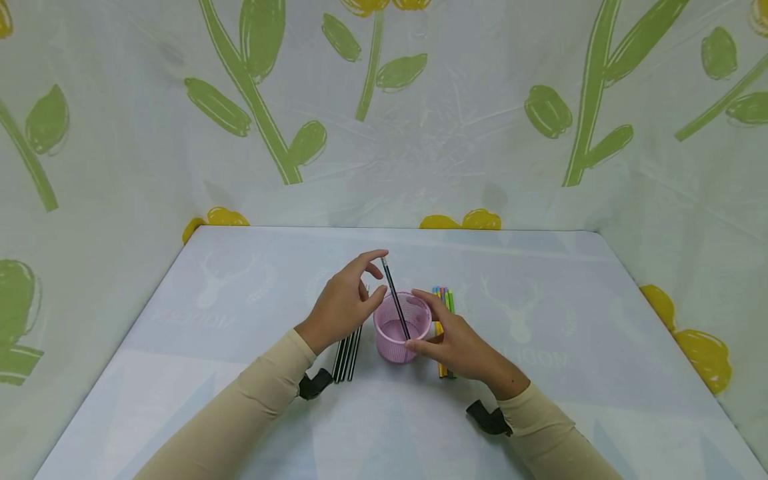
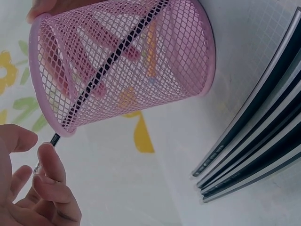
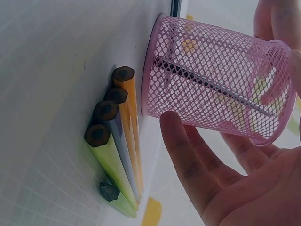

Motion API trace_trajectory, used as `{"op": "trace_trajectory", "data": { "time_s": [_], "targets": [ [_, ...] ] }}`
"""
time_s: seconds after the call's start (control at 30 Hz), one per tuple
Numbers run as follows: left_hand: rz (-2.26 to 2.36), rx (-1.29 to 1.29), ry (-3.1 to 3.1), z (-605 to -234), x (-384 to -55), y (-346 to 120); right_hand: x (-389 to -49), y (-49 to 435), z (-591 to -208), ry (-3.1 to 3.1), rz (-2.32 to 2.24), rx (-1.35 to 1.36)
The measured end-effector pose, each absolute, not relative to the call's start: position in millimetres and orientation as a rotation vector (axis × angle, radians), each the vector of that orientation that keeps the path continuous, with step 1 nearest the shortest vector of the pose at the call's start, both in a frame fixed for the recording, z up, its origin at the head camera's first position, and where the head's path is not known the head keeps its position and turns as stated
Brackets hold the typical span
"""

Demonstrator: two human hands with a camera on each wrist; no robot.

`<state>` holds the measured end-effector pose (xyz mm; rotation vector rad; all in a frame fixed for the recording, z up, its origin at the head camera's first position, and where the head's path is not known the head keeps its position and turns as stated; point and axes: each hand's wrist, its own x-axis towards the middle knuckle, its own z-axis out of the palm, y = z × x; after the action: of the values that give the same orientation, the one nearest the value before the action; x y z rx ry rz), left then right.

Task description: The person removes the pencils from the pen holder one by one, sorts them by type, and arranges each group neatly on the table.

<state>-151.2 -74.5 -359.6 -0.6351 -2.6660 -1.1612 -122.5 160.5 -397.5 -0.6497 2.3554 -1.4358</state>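
Note:
A pink mesh pen cup stands upright on the table. Inside it a black pencil with pale stripes leans, its upper end above the rim. My left hand is at that upper end, index fingertip right at the tip and thumb apart from the shaft; in the left wrist view its fingers are loosely bent beside the pencil. With thumb at the near rim and fingers along the right side, my right hand holds the cup.
Several similar black pencils lie side by side left of the cup. To its right lie several coloured pencils, green, grey-blue and orange, partly behind the right hand in the head view. A flower-patterned curtain stands behind the table.

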Motion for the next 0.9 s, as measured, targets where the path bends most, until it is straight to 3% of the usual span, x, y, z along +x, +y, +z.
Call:
{"op": "trace_trajectory", "data": {
  "time_s": [0.9],
  "targets": [
    [-1.298,-0.596,-2.61,-372,-146,-63,-123,161,-398,2.338,-1.447,-0.656]
  ]
}}
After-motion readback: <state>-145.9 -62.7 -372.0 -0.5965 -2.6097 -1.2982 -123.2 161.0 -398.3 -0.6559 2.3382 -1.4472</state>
